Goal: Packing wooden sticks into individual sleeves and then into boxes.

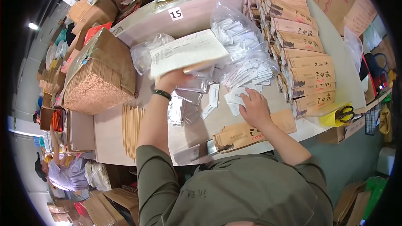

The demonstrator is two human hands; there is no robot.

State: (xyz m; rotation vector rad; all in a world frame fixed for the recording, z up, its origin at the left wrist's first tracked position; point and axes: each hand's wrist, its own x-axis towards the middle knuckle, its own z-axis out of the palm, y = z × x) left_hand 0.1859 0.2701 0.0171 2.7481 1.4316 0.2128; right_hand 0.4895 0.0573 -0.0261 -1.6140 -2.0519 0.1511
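Note:
My left hand point(172, 80), with a dark bangle at the wrist, grips a white paper pad point(190, 51) that bears writing and is lifted over the table. Most of its fingers are hidden behind the pad. My right hand point(257, 108) rests, fingers spread, on loose small white packets point(233, 98). More white packets spill from a clear plastic bag point(230, 12) just beyond. Between my hands lie clear plastic sleeves point(191, 85) and silvery packets point(176, 108). Below my right forearm are flat printed kraft-paper sleeves point(237, 136) beside a clear plastic strip point(192, 154).
Thin wooden sticks point(132, 128) lie left of my left forearm, near a cardboard box point(106, 59) packed with sticks. Stacked printed kraft sleeves point(301, 53) line the right side. Scissors point(344, 113) sit in a yellow holder point(329, 117) at the table edge. Another person point(64, 171) works at far left.

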